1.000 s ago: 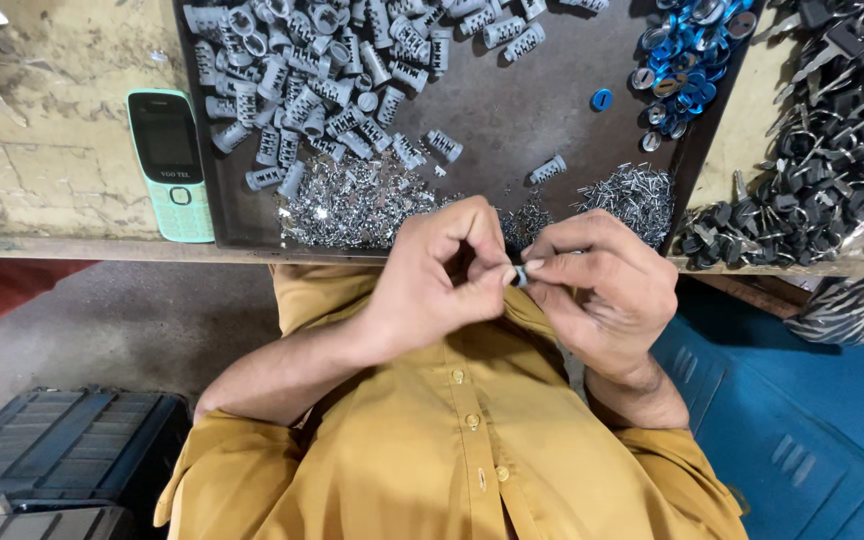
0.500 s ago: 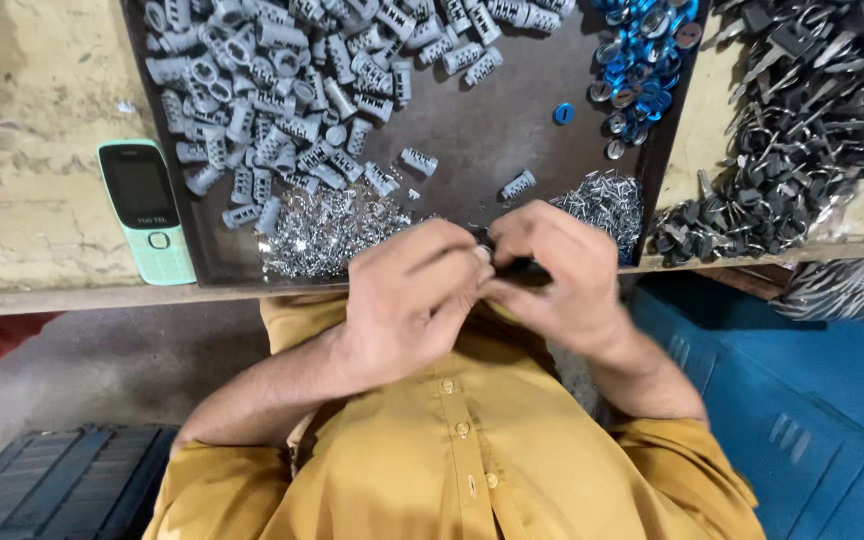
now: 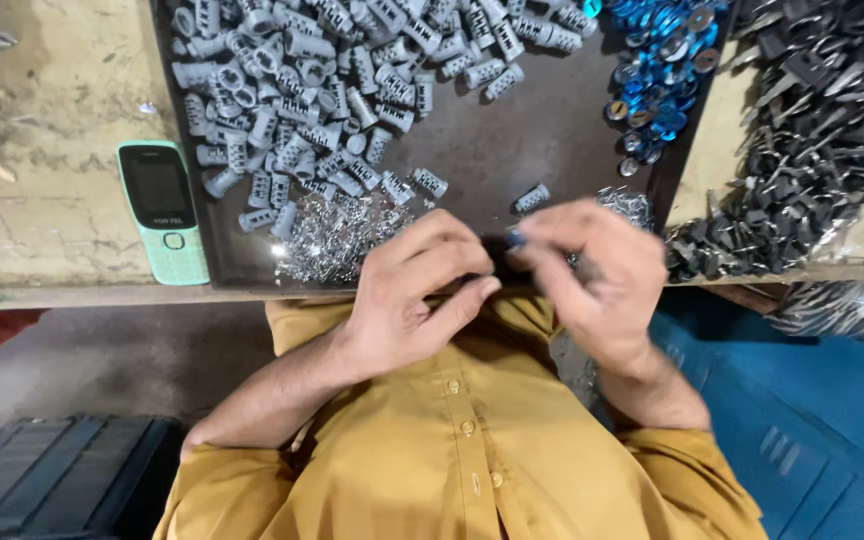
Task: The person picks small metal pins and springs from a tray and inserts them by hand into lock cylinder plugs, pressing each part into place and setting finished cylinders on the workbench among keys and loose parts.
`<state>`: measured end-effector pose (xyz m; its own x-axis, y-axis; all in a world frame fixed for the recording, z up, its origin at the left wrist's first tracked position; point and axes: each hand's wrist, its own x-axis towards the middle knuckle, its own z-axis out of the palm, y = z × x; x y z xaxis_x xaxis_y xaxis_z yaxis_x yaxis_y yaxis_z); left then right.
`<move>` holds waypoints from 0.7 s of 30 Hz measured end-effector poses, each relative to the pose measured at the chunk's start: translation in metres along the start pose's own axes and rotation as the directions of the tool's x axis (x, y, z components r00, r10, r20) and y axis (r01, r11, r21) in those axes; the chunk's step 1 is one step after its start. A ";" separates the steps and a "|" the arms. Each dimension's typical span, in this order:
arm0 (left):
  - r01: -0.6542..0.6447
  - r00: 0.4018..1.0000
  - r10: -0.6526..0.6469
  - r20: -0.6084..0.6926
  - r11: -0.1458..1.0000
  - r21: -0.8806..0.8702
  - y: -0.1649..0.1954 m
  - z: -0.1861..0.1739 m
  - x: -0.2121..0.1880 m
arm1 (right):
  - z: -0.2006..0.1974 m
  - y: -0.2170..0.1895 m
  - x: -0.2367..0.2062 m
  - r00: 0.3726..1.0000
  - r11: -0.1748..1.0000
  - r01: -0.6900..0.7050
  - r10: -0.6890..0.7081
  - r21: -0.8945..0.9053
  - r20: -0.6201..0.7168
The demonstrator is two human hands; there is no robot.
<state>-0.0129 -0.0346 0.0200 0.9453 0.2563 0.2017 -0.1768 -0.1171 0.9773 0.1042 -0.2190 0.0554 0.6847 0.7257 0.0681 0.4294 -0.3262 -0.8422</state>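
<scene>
Both hands meet at the near edge of a dark tray (image 3: 592, 150), just above the person's chest. The left hand (image 3: 417, 290) is curled with its fingers bent inward, and the right hand (image 3: 592, 270) is blurred, its fingertips pinched on a small part with a blue tip (image 3: 515, 238); the fingertips of the two hands lie close together around a small dark spot between them, but whether the left hand grips anything cannot be told. The tray's near rim runs directly under the knuckles, so the hands hang over the edge of the workbench (image 3: 62, 230) with the mustard shirt (image 3: 462, 450) below. On the tray, a heap of grey ribbed plastic sleeves (image 3: 302, 90) fills the far left, a pile of small shiny metal springs (image 3: 337, 235) lies just beside the left hand, and blue rings (image 3: 657, 70) sit at the far right corner. The middle of the tray is bare, dark floor between the piles. A green keypad phone (image 3: 162, 210) lies on the bench just outside the tray's left wall. Dark metal keys (image 3: 802, 130) are heaped beyond the right wall.
</scene>
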 end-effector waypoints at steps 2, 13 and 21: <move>0.003 0.998 0.001 0.066 0.998 -0.066 0.001 0.000 0.000 | 0.013 -0.003 -0.020 0.976 0.917 -0.192 0.215 0.350 -0.025; 0.187 0.982 -0.189 -0.002 0.977 -0.101 0.015 0.007 -0.010 | 0.010 -0.014 -0.032 0.994 0.956 -0.100 0.085 0.275 0.065; 0.475 0.876 -0.380 0.296 0.781 -0.405 0.007 0.024 0.003 | 0.010 -0.005 -0.040 0.925 0.915 0.309 -0.353 -0.261 -0.140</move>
<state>-0.0047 -0.0574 0.0260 0.9768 -0.0153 -0.2137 0.2003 0.4193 0.8855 0.0688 -0.2405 0.0512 0.5645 0.7017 0.4347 0.7580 -0.2321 -0.6095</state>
